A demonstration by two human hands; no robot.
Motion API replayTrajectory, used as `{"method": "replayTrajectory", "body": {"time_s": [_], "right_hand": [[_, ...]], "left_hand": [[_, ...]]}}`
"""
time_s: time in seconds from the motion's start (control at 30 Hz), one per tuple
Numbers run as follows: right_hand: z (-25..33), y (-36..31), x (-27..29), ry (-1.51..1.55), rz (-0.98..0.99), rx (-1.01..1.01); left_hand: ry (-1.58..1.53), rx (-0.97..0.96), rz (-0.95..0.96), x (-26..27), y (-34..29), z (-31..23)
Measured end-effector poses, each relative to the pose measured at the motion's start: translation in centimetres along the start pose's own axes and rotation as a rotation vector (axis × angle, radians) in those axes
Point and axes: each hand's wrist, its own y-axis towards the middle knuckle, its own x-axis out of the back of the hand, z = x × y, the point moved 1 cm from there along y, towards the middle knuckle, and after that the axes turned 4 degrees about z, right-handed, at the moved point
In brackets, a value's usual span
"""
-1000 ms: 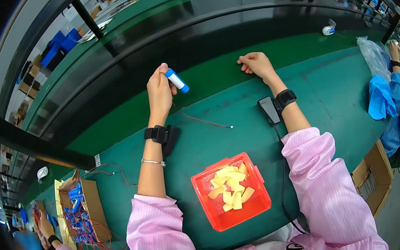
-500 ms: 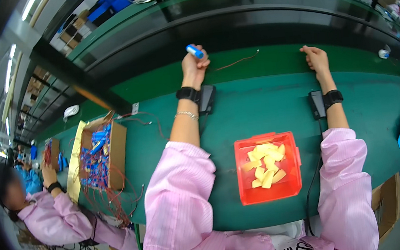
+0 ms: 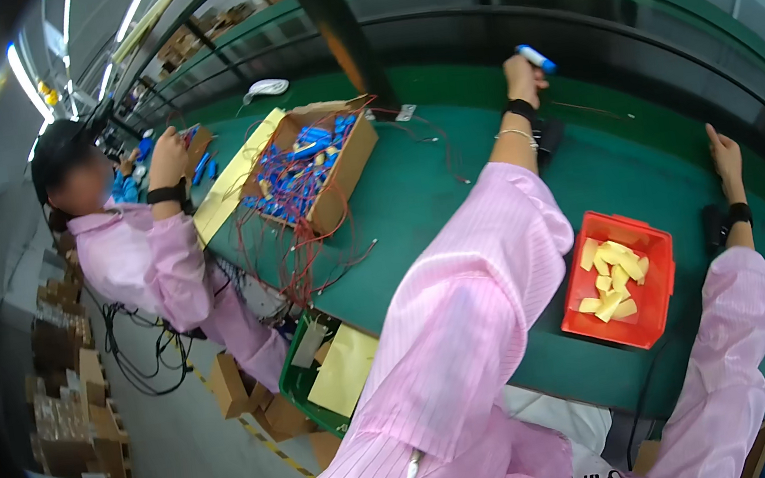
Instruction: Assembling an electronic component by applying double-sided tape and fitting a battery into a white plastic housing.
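Since the earlier frame, the view had been turned toward the left, so that the cardboard box (image 3: 353,180) and the red plastic bin (image 3: 609,335) were shifted to the right in it. The blue-and-white cylindrical cell (image 3: 536,60) was held above the far edge of the green surface (image 3: 424,191), pinched by the fingers of the left hand (image 3: 523,80). Near it a thin wire (image 3: 588,108) was seen; whether they were joined could not be told. By the right hand (image 3: 726,157) nothing was visibly held; one digit was raised, but how tightly the others were closed could not be told.

The handling of this cell was judged unfinished, because it had not been laid down. Many blue cells (image 3: 318,138) with red wires were already gathered in the box, and yellow pieces (image 3: 622,259) were left in the bin.
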Motion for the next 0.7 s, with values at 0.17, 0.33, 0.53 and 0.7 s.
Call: {"method": "replayTrajectory", "body": {"time_s": [0.17,0.33,0.53,0.7], "right_hand": [[3.4,-0.2,0.7,-0.419,0.036,0.318],[5.4,-0.9,7.5,-0.632,-0.001,0.34],[11.7,-5.7,6.4,0.08,0.232,0.138],[17.8,-10.9,-0.2,0.221,0.626,0.327]], "left_hand": [[0.607,-0.417,-0.424,5.5,5.8,-3.2],[0.96,-0.359,-0.292,0.6,5.1,-5.3],[0.522,-0.275,0.113,-7.4,-4.8,-8.0],[0.347,-0.275,0.257,-11.6,-10.1,-8.6]]}}
